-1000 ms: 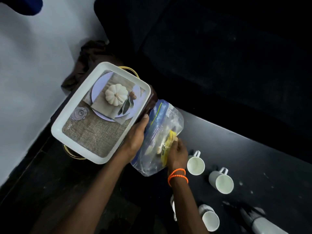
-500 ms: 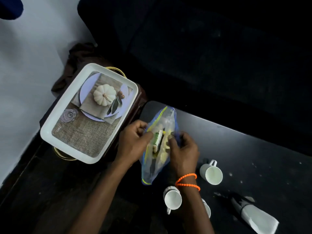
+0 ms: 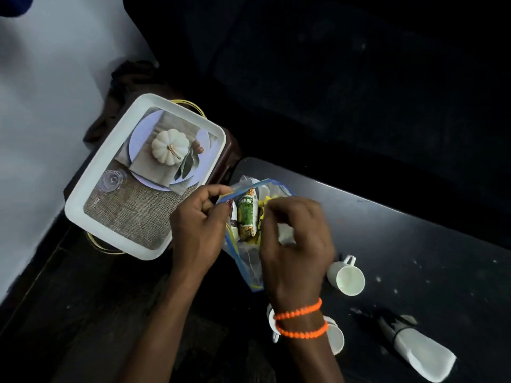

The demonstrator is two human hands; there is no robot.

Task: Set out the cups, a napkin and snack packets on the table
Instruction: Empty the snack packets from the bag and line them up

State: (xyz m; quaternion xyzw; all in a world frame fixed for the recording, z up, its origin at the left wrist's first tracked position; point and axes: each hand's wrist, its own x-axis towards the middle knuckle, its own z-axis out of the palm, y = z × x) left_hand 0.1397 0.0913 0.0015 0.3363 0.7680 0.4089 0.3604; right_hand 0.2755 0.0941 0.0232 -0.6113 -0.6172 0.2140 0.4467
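Hands pull a clear bag [image 3: 249, 252] open over the black table [image 3: 414, 244]: left hand [image 3: 197, 225] and right hand [image 3: 297, 244] fingers each pinch one rim. Green snack packet [image 3: 247, 217] stands inside; a white cup [image 3: 347, 277] and rolled napkin [image 3: 420, 355] lie right.

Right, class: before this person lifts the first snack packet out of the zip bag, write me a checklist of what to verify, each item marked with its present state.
1. Zip bag mouth open: ok, both hands pull it apart.
2. Left hand grip on the blue zip edge: ok, pinched.
3. Right hand free to reach in: not ok, it holds the other edge.
4. Green snack packet reachable: ok, it shows in the opening.
5. Bare black table for the packets: ok, beyond the white cup.
6. Rolled napkin already out: ok, lying on the table.
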